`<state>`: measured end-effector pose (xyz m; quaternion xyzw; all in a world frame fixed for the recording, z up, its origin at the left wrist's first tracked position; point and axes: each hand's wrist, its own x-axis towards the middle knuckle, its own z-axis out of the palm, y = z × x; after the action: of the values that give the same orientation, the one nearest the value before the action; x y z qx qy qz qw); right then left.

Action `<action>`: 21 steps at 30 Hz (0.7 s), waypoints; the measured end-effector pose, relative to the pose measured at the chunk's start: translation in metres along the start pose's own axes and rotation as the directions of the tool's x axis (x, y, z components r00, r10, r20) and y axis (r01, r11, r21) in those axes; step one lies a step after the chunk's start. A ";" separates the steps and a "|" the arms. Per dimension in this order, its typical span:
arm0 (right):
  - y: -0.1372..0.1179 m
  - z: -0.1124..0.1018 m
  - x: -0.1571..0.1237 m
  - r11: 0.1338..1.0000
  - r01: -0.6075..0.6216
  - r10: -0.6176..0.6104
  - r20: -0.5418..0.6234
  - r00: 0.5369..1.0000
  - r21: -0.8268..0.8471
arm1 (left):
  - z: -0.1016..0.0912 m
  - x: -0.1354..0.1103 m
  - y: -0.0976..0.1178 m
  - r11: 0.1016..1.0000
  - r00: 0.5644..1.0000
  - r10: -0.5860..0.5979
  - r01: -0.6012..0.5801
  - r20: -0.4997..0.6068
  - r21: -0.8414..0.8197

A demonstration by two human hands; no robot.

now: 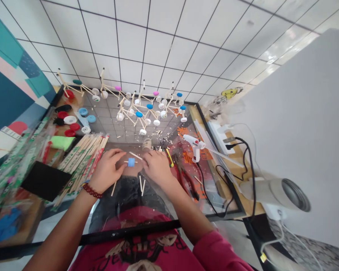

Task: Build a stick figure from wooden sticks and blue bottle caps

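My left hand point(109, 169), with a dark red bead bracelet point(92, 191) at the wrist, pinches the end of a thin wooden stick that passes through a small blue foam cube point(131, 162). My right hand point(157, 167) is close by, its fingertips on a second thin wooden stick point(136, 156) that slants toward the cube. Both hands hang over a glass-topped table point(214, 199). Loose short sticks point(142, 185) lie below the hands. The exact finger grip is partly hidden.
Stick-and-bottle-cap structures point(138, 107) stand beyond the hands. Stick bundles point(83, 169) lie left, near coloured caps point(73, 120). A hot glue gun point(194, 146), red-handled pliers point(186, 177) and a power strip point(219, 137) with black cables lie right.
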<state>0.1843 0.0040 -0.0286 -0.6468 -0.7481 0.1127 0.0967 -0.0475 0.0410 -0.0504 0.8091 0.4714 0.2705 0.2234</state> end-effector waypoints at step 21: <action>0.001 0.002 -0.007 0.993 0.077 -0.077 -0.006 0.997 0.092 | -0.003 -0.008 0.003 0.978 0.994 0.052 -0.032 -0.091 0.206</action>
<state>0.1857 -0.0028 -0.0312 -0.6123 -0.7665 0.1426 0.1315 -0.0506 0.0327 -0.0482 0.8237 0.4896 0.2639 0.1105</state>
